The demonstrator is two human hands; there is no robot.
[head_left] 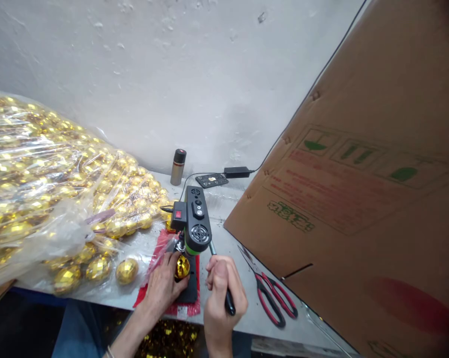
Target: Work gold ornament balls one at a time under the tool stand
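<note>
My left hand (165, 284) is closed around a gold mirrored ball (182, 267), holding it under the head of a small black bench press (199, 219). A green ring shows at the bottom of that head, just above the ball. My right hand (224, 293) grips the press's lever handle (229, 302), whose black end sticks out below the fist and whose metal rod runs up to the press. Beneath the press lies a red plastic sheet (160, 258). Whether the press head touches the ball I cannot tell.
A big clear bag (60, 164) of gold balls fills the left, with a loose gold ball (127, 271) beside it. Red-handled scissors (272, 293) lie right, against a large cardboard box (339, 174). Behind stand a bottle (178, 167), a phone (212, 180) and a power adapter (236, 172).
</note>
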